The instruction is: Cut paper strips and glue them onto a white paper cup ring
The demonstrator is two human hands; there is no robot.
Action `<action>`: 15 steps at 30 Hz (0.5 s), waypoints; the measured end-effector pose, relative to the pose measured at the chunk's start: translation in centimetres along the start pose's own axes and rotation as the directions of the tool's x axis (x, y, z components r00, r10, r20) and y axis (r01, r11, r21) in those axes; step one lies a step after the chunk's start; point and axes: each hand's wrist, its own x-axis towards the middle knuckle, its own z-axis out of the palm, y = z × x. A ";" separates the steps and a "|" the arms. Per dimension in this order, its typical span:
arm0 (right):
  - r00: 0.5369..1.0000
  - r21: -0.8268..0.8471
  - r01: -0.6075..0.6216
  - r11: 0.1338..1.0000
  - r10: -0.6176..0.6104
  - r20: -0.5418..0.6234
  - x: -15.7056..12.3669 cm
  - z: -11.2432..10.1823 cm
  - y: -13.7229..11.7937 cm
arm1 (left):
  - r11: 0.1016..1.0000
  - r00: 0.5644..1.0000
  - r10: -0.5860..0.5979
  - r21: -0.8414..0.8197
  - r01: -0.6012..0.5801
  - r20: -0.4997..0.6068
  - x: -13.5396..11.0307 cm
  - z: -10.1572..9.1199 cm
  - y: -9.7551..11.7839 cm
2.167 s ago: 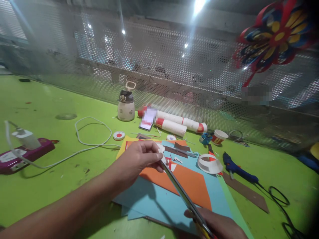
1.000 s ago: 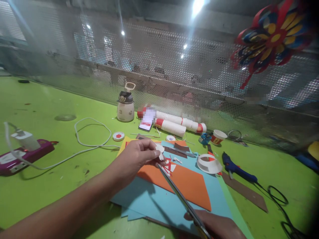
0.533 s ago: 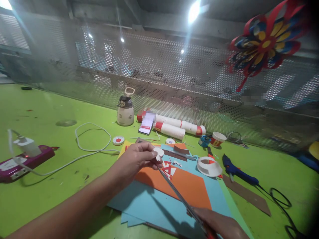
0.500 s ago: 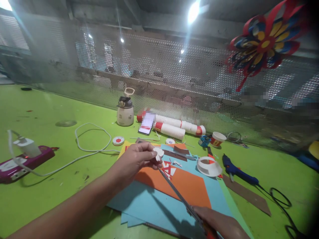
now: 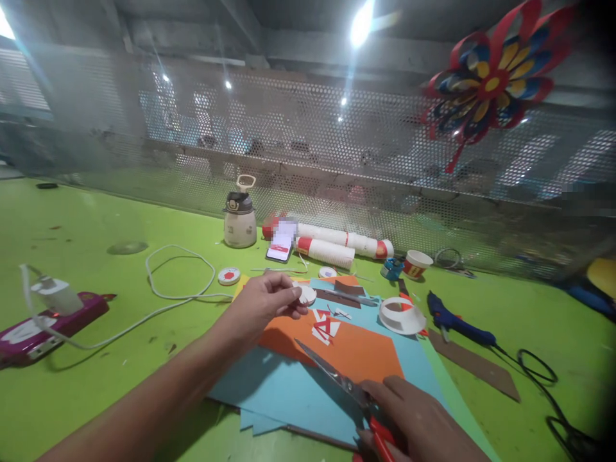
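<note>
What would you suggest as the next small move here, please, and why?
I would probably bring the scissors up to the small white piece: the left hand pinches it, while the right hand holds the scissors pointed its way but apart from it.

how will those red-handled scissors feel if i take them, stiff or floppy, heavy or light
The scissors are probably stiff, since the long blades look like metal. That also suggests some weight for their slim shape. The shiny blades may be slippery; the red handle likely grips better.

No readable text or numbers
</note>
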 end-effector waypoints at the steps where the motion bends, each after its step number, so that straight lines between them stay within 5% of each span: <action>1: 1.000 -0.003 -0.007 1.000 0.007 -0.005 0.0 0.0 -0.1 | 1.000 1.000 0.000 0.000 0.000 -0.001 0.0 0.0 0.0; 8: 0.998 0.032 0.006 0.999 -0.004 -0.069 0.1 -0.7 -0.7 | 1.000 1.000 0.015 -0.004 -0.015 0.017 -0.3 0.1 0.0; 15: 0.967 0.317 0.085 0.945 -0.001 -0.255 -0.3 0.0 1.4 | 0.997 0.998 0.066 0.035 -0.066 0.013 -1.0 0.2 0.0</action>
